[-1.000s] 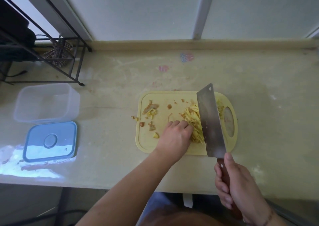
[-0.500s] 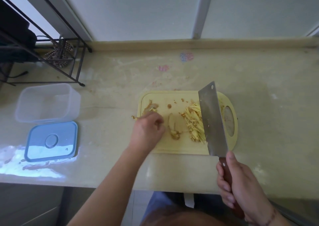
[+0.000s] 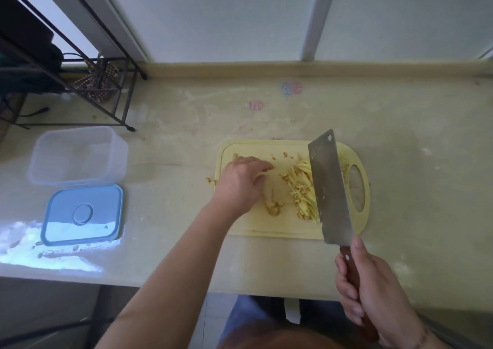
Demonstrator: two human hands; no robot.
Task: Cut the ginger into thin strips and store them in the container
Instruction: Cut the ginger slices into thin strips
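Note:
A pale yellow cutting board (image 3: 256, 227) lies on the counter. A pile of thin ginger strips (image 3: 302, 188) sits on its right half, against the left face of the cleaver (image 3: 329, 186). My right hand (image 3: 373, 290) grips the cleaver's wooden handle, with the blade tilted over the board's right side. My left hand (image 3: 240, 183) lies over the board's left part, fingers stretched loosely to the right over peel scraps. A brownish ginger scrap (image 3: 272, 207) lies between that hand and the strips. The clear plastic container (image 3: 77, 156) stands far left, holding nothing.
The container's blue lid (image 3: 82, 212) lies flat in front of it. A black wire rack (image 3: 106, 87) stands at the back left corner. A few scraps (image 3: 210, 181) lie off the board's left edge. The counter's front edge runs just below the board.
My left hand left the strip pile and moved to the board's left side, then reached slightly right. A clump of scraps now lies in the board's middle. The cleaver barely moved.

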